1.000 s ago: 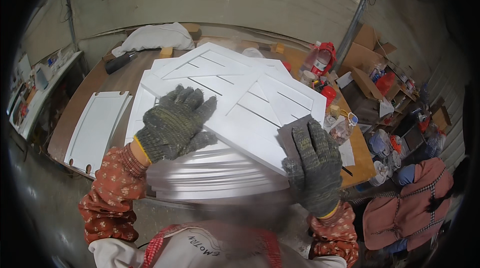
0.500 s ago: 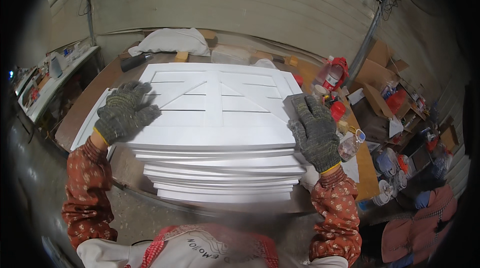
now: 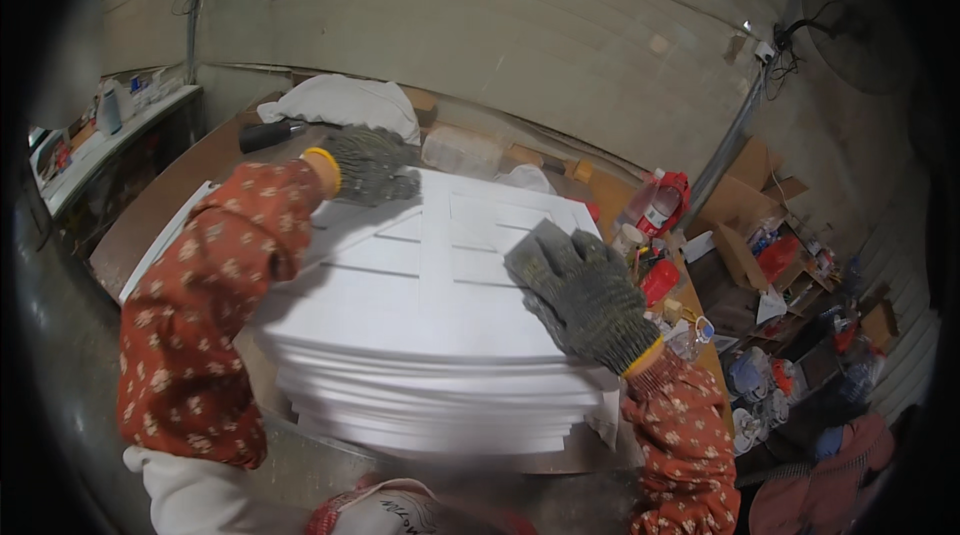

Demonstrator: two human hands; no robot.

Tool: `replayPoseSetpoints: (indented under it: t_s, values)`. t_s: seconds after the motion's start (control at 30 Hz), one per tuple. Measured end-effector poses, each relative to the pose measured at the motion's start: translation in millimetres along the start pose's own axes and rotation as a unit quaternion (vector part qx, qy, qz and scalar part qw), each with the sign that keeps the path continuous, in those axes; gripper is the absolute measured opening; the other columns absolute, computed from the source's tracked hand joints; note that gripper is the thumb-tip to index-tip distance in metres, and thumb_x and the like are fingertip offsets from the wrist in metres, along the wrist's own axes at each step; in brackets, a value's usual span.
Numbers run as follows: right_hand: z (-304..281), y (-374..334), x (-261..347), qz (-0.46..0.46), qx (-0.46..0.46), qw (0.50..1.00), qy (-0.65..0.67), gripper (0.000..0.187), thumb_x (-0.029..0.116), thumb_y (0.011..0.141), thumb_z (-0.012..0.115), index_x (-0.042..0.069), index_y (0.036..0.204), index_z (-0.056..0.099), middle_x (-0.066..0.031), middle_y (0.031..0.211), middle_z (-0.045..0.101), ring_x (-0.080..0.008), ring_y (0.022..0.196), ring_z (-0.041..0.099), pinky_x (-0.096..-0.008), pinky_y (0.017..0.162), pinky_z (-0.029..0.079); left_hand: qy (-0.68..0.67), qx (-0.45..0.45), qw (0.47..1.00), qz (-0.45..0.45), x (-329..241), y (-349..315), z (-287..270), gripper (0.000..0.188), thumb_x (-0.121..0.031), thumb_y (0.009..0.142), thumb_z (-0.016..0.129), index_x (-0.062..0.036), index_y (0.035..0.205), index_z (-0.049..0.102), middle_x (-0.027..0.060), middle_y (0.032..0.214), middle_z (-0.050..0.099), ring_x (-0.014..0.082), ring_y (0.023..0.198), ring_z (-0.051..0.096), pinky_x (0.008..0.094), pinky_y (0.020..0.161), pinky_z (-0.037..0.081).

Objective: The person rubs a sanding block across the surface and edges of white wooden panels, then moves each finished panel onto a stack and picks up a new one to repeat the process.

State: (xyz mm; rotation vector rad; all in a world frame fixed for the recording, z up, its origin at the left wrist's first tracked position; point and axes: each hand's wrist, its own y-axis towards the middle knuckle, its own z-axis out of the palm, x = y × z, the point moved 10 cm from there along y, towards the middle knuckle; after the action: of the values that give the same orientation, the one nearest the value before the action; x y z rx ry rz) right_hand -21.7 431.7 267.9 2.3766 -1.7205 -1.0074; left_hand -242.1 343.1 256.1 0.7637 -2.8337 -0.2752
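Note:
A white panel with slat grooves and diagonal lines lies on top of a stack of similar white panels. My left hand, in a dark grey-green knit glove with a yellow cuff, reaches over the panel's far left edge. Its fingers look stretched out and hold nothing visible. On the panel's right part rests my right hand, gloved the same way. Under its fingers a flat grey block shows; most of it is covered, so its exact kind is unclear.
Under the stack stands a brown table. Along its back lie a white cloth bundle, a dark cylinder and a clear plastic container. Bottles crowd the right side, with cardboard boxes beyond.
My left hand has swung from the panel's left side to its far edge. My right hand has moved inward from the right edge onto the panel, the grey block moving with it. The view has tilted.

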Motion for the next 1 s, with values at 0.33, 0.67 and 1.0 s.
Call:
replayPoseSetpoints:
  t_s: [0.33, 0.67, 1.0]
  values:
    - [39.4, 58.1, -11.6, 0.095, -0.05, 0.992, 0.064, 0.026, 0.025, 0.084, 0.068, 0.008, 0.103, 0.061, -0.0118, 0.099, 0.056, -0.032, 0.088, 0.057, -0.0454, 0.073, 0.048, -0.17, 0.007, 0.985, 0.038, -7.2, 56.6, 62.8, 0.068, -0.059, 0.098, 0.036, -0.004, 0.132, 0.056, 0.0172, 0.136, 0.057, 0.036, 0.125, 0.053, 0.0434, 0.108, 0.039]
    - [31.8, 67.8, 7.5, -0.035, -0.028, 0.998, 0.039, 0.035, 0.012, 0.077, 0.062, 0.011, 0.112, 0.06, -0.0132, 0.108, 0.054, -0.0321, 0.096, 0.052, -0.0485, 0.08, 0.045, -0.165, -0.016, 0.986, 0.002, 2.8, 58.4, 74.6, 0.067, -0.059, 0.098, 0.038, -0.0041, 0.133, 0.055, 0.0184, 0.134, 0.058, 0.0351, 0.125, 0.054, 0.044, 0.11, 0.037]
    - [21.5, -12.2, -15.6, -0.066, 0.133, 0.989, -0.024, 0.047, 0.016, 0.078, 0.062, 0.017, 0.125, 0.058, -0.0094, 0.129, 0.052, -0.0329, 0.112, 0.051, -0.049, 0.092, 0.042, -0.169, -0.012, 0.985, -0.016, 14.6, 52.4, 71.5, 0.065, -0.056, 0.098, 0.041, -0.004, 0.133, 0.056, 0.0176, 0.136, 0.057, 0.0334, 0.127, 0.052, 0.0424, 0.111, 0.036]
